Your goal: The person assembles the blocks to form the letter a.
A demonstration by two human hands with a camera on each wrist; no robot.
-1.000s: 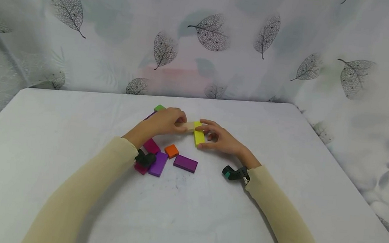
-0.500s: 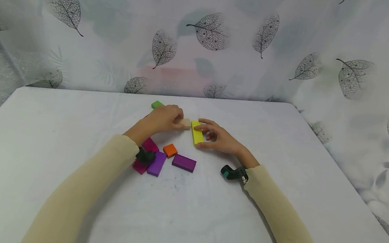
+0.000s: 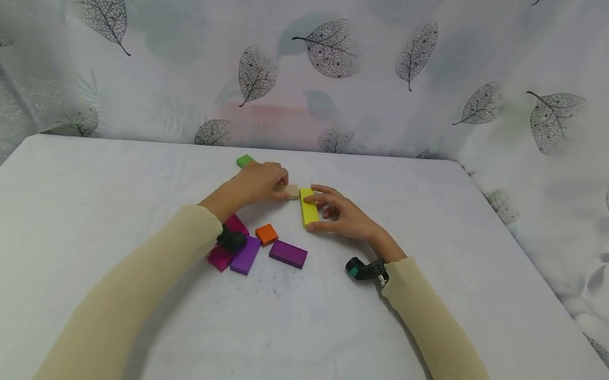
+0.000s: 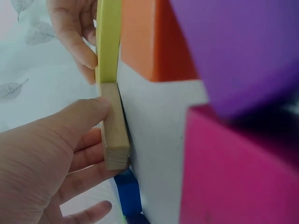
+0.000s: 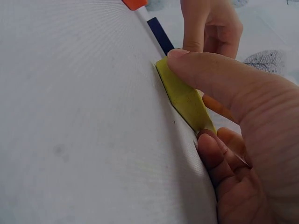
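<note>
In the head view, my left hand (image 3: 254, 185) pinches a plain wooden block (image 3: 293, 192) between thumb and fingers. One end of that block meets the side of a yellow block (image 3: 308, 212) near its far end. My right hand (image 3: 343, 217) holds the yellow block, thumb at its near end and fingers at its far end. The left wrist view shows the wooden block (image 4: 116, 128) under my thumb, with a blue block (image 4: 128, 191) just past its other end. From the right wrist, the yellow block (image 5: 183, 95) lies on the white cloth.
Nearer me lie an orange block (image 3: 266, 235), a dark purple block (image 3: 288, 254), a violet block (image 3: 245, 256) and magenta blocks (image 3: 219, 258), partly behind the left wrist camera (image 3: 232, 240). A green block (image 3: 243, 161) shows beyond my left hand. A leaf-print curtain (image 3: 314, 93) hangs behind the table.
My left hand and the wooden block have shifted slightly left, and the green block shows more. The yellow block moved slightly left with my right hand. Both hands nearly hold still over the last half second.
</note>
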